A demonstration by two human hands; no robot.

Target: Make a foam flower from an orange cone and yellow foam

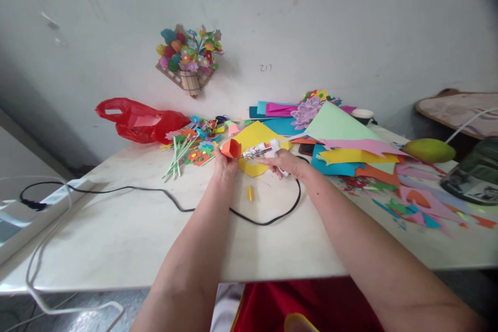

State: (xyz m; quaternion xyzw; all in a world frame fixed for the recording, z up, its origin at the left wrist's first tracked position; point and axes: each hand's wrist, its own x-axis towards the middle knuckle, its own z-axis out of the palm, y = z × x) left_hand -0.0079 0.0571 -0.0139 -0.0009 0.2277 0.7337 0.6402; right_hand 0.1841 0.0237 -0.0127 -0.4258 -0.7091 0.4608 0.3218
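My left hand [223, 162] is closed on a small orange foam piece [232, 148] curled like a petal, held above the white table [128, 233]. My right hand [288, 162] grips a white glue gun [263, 151] whose nozzle points left and touches the orange piece. The gun's black cord [268, 220] loops across the table in front of my hands. A small yellow bit [250, 193] lies on the table just below them. A yellow foam sheet [254, 137] lies behind my hands.
Coloured foam sheets [342, 140] and scraps [420, 205] cover the right side. Foam flowers and green stems [187, 153] lie at the back, beside a red plastic bag [138, 120]. A flower basket [189, 59] hangs on the wall. A power strip [58, 194] sits left; a green mango [429, 150] right.
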